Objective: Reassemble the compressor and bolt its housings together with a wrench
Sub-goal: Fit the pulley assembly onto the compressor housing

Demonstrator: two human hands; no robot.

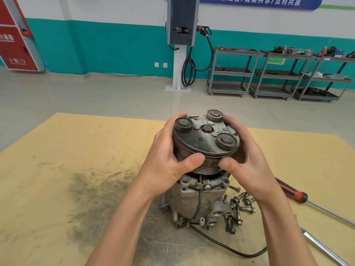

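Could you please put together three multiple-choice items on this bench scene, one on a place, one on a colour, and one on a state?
1. Where do the loose grey steel bolts lie?
A. On the tan board, right of the grey aluminium compressor body
B. On a shelf cart
C. In a tray left of the body

2. What colour is the handle of the long-shafted screwdriver?
A. Blue and yellow
B. Red and black
C. All green

3. What are the hands doing?
A. Both hang idle
B. One turns a wrench
C. Both grip the dark round grooved clutch pulley

Answers:
1. A, since the bolts sit scattered beside the body's right side.
2. B, as the grip shows red with black trim.
3. C, because the left hand and right hand curl round the pulley on top of the body.
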